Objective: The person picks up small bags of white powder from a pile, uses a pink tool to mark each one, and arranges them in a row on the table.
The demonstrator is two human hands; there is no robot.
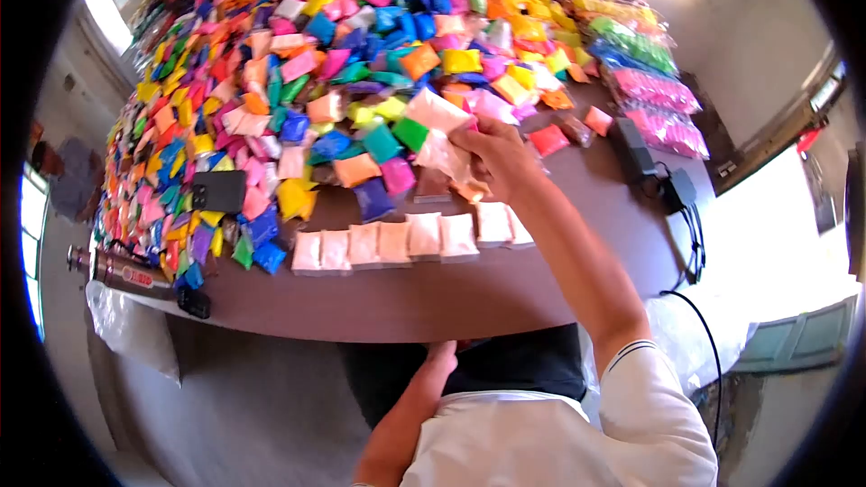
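My right hand (494,155) reaches over the front of the heap, fingers closed in a pinch on a pale pink packet (437,112). Beside and below it lie a green packet (410,133), a magenta packet (397,176) and a dark blue packet (373,199). Nearer the table's front edge runs a row of several pale packets (394,242), laid side by side; my right forearm covers its right end. Down at my lap, just past the table edge, is my left hand (442,354); its fingers are hidden.
A large heap of coloured packets (361,45) covers much of the table (433,299). Bundled packets (645,90) are stacked at the right, near a black power adapter (634,151) with cables. A phone (219,191) lies on the heap, and a metal flask (131,272) lies at the left edge.
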